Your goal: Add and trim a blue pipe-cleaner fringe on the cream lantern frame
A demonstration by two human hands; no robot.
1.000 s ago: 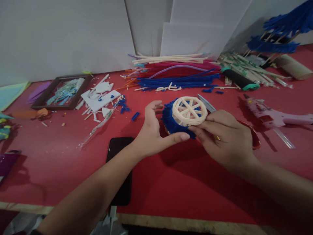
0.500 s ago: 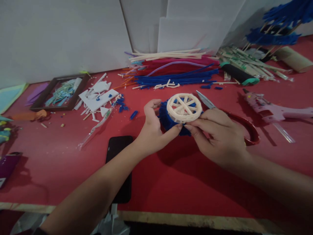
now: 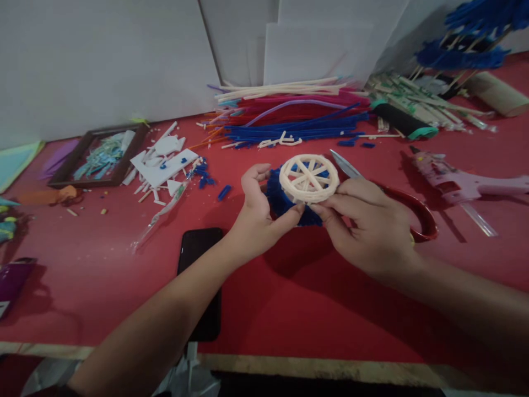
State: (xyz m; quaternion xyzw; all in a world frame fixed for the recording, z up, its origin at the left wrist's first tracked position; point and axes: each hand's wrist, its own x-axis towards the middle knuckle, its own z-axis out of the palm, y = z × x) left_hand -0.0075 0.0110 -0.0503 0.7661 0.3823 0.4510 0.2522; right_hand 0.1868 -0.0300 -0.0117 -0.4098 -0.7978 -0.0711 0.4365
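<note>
Both hands hold a small craft wheel [image 3: 308,177] above the red table: a cream spoked ring on top and a fuzzy blue pipe-cleaner band [image 3: 279,199] around its lower part. My left hand [image 3: 258,212] grips the wheel's left side, thumb stretched under its front edge. My right hand [image 3: 372,229] pinches the front right of the wheel with its fingertips. Red-handled scissors [image 3: 417,212] lie just behind my right hand, their blades pointing to the back left.
A black phone [image 3: 200,275] lies near the table's front edge. A pile of coloured pipe cleaners [image 3: 295,118] runs along the back by white boards. A pink glue gun [image 3: 458,184] lies at right. White foam scraps [image 3: 163,168] and a framed tray [image 3: 99,157] sit at left.
The hands and the wheel have shifted a little to the left and farther back in view, along with a slight camera move. The grip on the wheel is unchanged.
</note>
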